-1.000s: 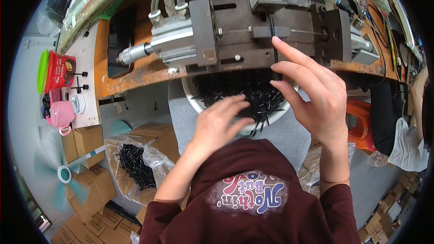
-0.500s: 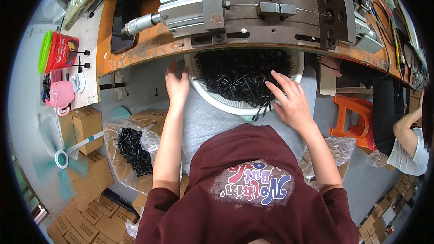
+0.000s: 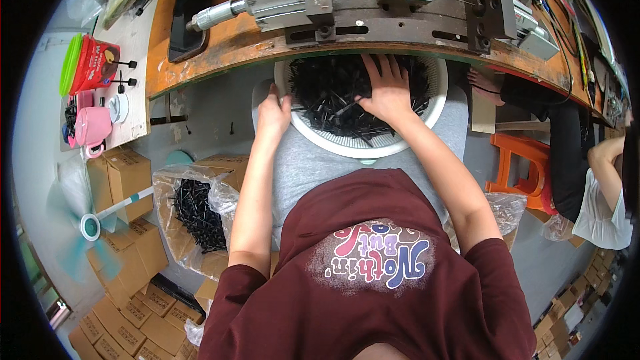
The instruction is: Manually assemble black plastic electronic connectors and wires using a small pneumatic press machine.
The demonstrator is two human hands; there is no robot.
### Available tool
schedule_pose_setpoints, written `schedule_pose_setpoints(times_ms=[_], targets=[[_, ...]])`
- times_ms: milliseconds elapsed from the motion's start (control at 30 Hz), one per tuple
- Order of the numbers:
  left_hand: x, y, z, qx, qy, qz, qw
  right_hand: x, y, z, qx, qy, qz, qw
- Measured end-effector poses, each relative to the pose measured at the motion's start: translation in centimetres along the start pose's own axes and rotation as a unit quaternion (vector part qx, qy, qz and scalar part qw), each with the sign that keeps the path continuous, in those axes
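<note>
A round white plastic basket [image 3: 319, 143] rests on my lap, partly under the bench edge. It is heaped with small black plastic parts [image 3: 333, 115] that have thin stems. My left hand [image 3: 272, 117] grips the basket's left rim, its thumb on the near side of the rim and its fingers along the outside. My right hand [image 3: 388, 92] lies palm down on the black parts, right of the middle, with fingers spread and reaching toward the far side. Whether single parts touch its fingertips is hidden.
A metal clamping fixture [image 3: 400, 23] is mounted on the wooden bench [image 3: 233, 61] ahead. At left stand a bag-lined box of black parts [image 3: 200, 217], a spinning fan [image 3: 90, 227] and cartons [image 3: 127, 180]. An orange stool [image 3: 520, 167] and another person [image 3: 603, 207] are at right.
My right hand has moved forward and left from the basket's near right rim onto the heap. My left hand has come right, from beside the basket to its rim.
</note>
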State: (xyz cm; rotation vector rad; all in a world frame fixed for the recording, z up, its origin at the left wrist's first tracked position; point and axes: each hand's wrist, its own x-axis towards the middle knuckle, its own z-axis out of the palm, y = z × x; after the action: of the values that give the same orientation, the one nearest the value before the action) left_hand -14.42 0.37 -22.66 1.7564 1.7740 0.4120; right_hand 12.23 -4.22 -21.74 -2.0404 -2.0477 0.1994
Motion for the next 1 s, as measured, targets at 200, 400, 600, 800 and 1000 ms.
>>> schedule_pose_setpoints(times_ms=[200, 400, 600, 800, 1000], targets=[[-0.9, 0.1, 0.2, -0.014, 0.008, 0.003, 1.000, 0.7, 0.3, -1.6, 0.000, -0.058, 0.039, 0.998], [-4.5, -0.8, 0.9, -0.034, 0.160, 0.097, 0.982, -4.9, -1.3, -10.1, -0.017, -0.050, -0.110, 0.993], [-8.4, 8.0, -2.7, -0.067, 0.131, 0.238, 0.960, -5.1, -7.2, -25.7, 0.418, 0.119, -0.269, 0.859], [-10.9, 11.9, -3.8, -0.068, 0.084, 0.425, 0.899, -6.0, -7.0, -28.9, 0.693, 0.084, -0.309, 0.646], [-11.9, 12.9, -3.6, -0.113, 0.037, 0.462, 0.879, -7.6, -5.9, -29.6, 0.835, -0.027, -0.363, 0.413]])
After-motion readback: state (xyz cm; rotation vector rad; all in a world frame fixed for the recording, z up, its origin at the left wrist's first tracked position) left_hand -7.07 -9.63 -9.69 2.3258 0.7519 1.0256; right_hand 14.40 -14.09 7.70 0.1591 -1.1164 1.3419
